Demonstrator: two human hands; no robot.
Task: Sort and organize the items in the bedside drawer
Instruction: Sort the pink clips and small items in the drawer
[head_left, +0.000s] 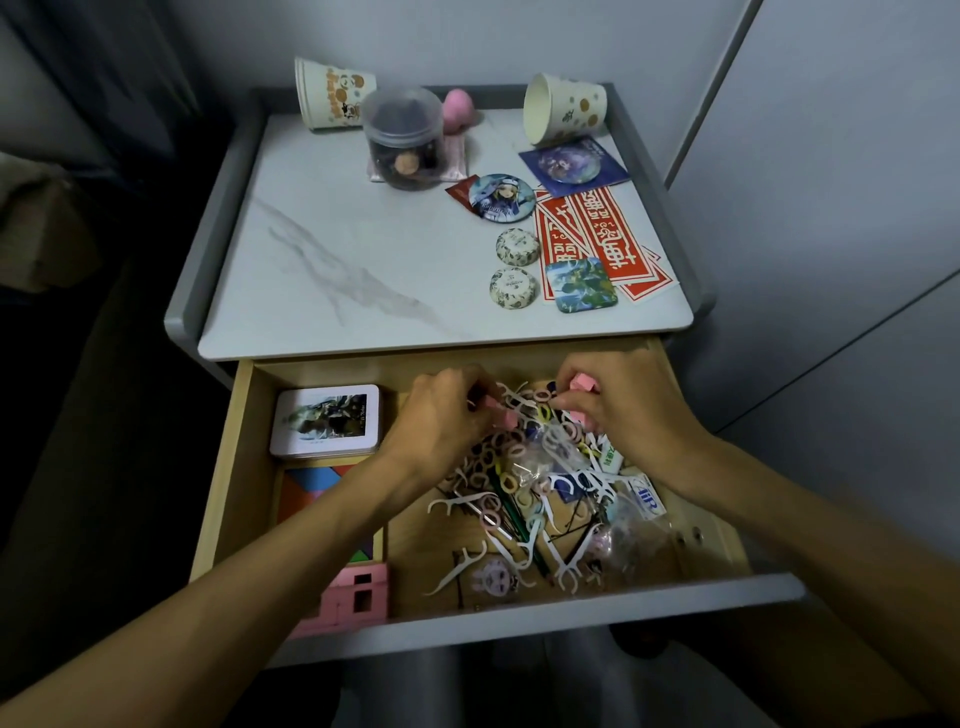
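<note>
Over the drawer's (519, 618) clutter (540, 499), left hand (441, 418) pinches a pink block (503, 419), right hand (631, 410) grips a second block (583, 387).

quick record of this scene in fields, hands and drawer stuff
left hand: pinches a pink block
right hand: holds a second pink block
drawer: open
pile: floss picks, small rings, plastic bags
tin: drawer's far left corner
tabletop: two tipped paper cups, jar, badges, red stickers
</note>
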